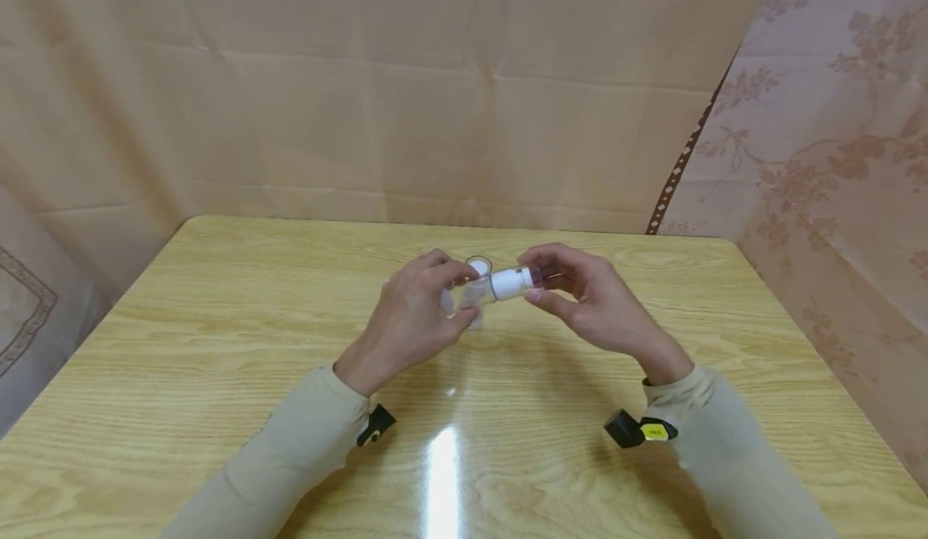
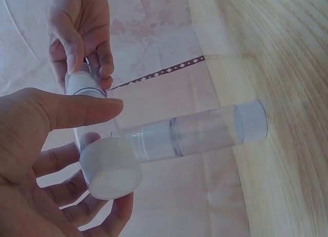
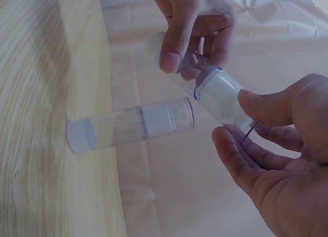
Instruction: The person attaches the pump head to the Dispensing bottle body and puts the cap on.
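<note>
A clear cylindrical bottle [image 1: 511,283] with a white base and white upper section is held tilted above the table between both hands. My left hand [image 1: 413,309] grips its transparent body near the white base [image 2: 111,168], thumb on one side and fingers on the other. At the opposite end, my right hand [image 1: 602,305] pinches the clear cap end [image 3: 245,130] between thumb and fingers. A second, similar bottle [image 3: 123,126] stands upright on the table just behind the held one. In the head view the hands and held bottle hide most of it.
The wood-grain table [image 1: 239,346] has a far edge against a beige curtain [image 1: 406,120]. Floral cloth [image 1: 819,144] hangs on the right. A strip of light reflects off the table between the forearms.
</note>
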Motion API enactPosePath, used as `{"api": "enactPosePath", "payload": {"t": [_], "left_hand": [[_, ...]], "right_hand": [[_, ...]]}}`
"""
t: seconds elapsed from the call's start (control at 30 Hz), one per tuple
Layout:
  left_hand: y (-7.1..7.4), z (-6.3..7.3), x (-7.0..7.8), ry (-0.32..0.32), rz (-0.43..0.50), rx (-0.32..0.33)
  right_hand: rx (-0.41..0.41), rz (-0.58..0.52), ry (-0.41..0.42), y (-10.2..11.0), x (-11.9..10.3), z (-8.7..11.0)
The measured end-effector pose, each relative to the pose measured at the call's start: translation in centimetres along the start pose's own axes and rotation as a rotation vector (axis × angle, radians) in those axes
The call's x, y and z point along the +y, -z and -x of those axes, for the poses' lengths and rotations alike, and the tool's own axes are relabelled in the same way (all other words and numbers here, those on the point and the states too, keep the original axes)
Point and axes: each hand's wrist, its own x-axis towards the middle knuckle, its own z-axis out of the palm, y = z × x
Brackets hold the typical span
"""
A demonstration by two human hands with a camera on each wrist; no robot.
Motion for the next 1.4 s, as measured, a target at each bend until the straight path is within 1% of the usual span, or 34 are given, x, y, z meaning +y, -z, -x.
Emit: {"api": "enactPosePath", "payload": {"t": [0.17,0.47,0.73,1.03,1.27,1.4], "left_hand": [[-0.03,0.01,0.06,-0.006,-0.009,-0.005],[-0.09,0.07,-0.10,-0.036,-0.010,-0.004],[-0.14,0.16,-0.23,-0.053,0.029,-0.014],[-0.14,0.16,-0.25,-0.062,0.062,-0.025],[-0.21,0.23,-0.17,-0.062,0.098,-0.024],[-0.25,0.23,-0.18,-0.058,0.106,-0.022]], "right_hand": [[0.007,0.006,0.013,-0.31,0.17,-0.05],[0.031,0.022,0.047,-0.78,0.44,-0.03],[0.036,0.009,0.061,-0.83,0.46,-0.06],[0.028,0.049,0.076,-0.71,0.35,0.04],[0.021,0.055,0.063,-0.54,0.22,0.12],[0.032,0.063,0.063,-0.62,0.17,0.17]]}}
